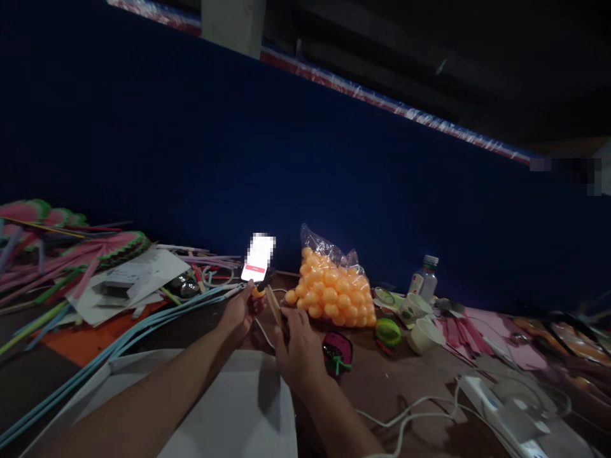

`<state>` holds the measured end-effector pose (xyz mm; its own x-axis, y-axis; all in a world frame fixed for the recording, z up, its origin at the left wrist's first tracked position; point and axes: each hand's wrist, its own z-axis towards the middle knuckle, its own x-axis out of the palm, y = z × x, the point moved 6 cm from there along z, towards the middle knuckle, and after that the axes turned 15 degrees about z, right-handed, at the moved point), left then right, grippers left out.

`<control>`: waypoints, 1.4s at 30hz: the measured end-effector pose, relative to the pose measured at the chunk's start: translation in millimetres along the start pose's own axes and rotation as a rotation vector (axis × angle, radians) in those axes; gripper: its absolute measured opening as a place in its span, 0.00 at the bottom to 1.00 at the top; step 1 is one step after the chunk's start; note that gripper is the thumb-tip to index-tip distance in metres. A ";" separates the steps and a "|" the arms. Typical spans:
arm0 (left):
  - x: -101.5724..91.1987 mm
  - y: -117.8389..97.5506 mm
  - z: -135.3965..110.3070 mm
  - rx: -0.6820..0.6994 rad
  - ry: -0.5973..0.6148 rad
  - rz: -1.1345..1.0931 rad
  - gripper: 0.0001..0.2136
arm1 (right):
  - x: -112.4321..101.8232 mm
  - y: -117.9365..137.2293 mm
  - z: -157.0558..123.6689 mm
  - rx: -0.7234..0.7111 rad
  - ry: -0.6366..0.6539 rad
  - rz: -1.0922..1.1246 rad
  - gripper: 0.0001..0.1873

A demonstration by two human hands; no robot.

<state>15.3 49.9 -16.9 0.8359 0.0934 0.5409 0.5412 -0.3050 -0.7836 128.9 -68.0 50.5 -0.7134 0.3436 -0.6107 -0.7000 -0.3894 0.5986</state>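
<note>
A small orange piece [258, 293] is seemingly pinched by the left hand [243, 313]; a flat tan strip [272, 305] is gripped by the right hand [301, 348] above the brown surface [370, 378]. The glowing rectangular phone [258, 257] is tilted, probably for viewing.

Head view, tilted, looking forward-down over hands [301, 348] toward blue partition [305, 152].

Apparent craft workspace: coloured stems [162, 317], bagged balls [337, 296]

A slim tan piece [273, 305] tilts, its top leaning left. Just left sits a small orange piece [258, 293], partly hidden
</note>
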 end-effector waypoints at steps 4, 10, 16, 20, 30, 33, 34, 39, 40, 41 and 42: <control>-0.6 1.2 1.4 -0.005 0.008 -0.015 0.09 | -0.9 0.8 0.7 -0.002 -0.005 0.003 0.20; -4.0 3.2 3.7 -0.021 0.007 0.009 0.11 | 5.4 -2.7 -1.7 0.007 0.032 0.023 0.20; -5.9 4.0 6.5 -0.017 0.005 0.043 0.12 | 6.4 -2.3 -3.1 -0.007 0.014 0.017 0.20; -3.8 2.4 3.7 -0.021 0.010 0.050 0.13 | 5.5 -2.2 -1.7 0.000 0.007 0.019 0.19; -0.7 0.7 0.1 -0.008 0.007 0.043 0.11 | 2.7 -3.8 -1.5 -0.033 -0.043 0.011 0.19; 0.3 1.3 -0.5 -0.023 0.014 0.058 0.12 | 3.0 -4.4 -1.2 -0.035 -0.040 0.002 0.19; 0.5 1.5 -0.7 -0.028 0.016 0.062 0.11 | 2.9 -4.2 -1.3 -0.041 -0.040 0.001 0.19; 0.5 0.6 -1.5 -0.008 0.008 0.055 0.11 | 1.6 -5.7 -2.4 -0.031 -0.064 0.013 0.19; 0.3 0.8 -1.5 -0.011 0.002 0.054 0.11 | 2.2 -6.2 -2.4 -0.030 -0.055 0.009 0.19; -0.2 1.2 -1.4 -0.020 -0.006 0.055 0.11 | 2.8 -6.4 -2.4 -0.033 -0.047 0.005 0.19; -0.4 1.6 -1.3 -0.029 -0.012 0.056 0.11 | 3.3 -6.4 -2.3 -0.043 -0.039 0.003 0.19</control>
<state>15.7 48.1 -17.9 0.8657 0.0864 0.4930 0.4911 -0.3375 -0.8031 131.1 -66.3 43.5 -0.7165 0.3756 -0.5878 -0.6967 -0.4261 0.5771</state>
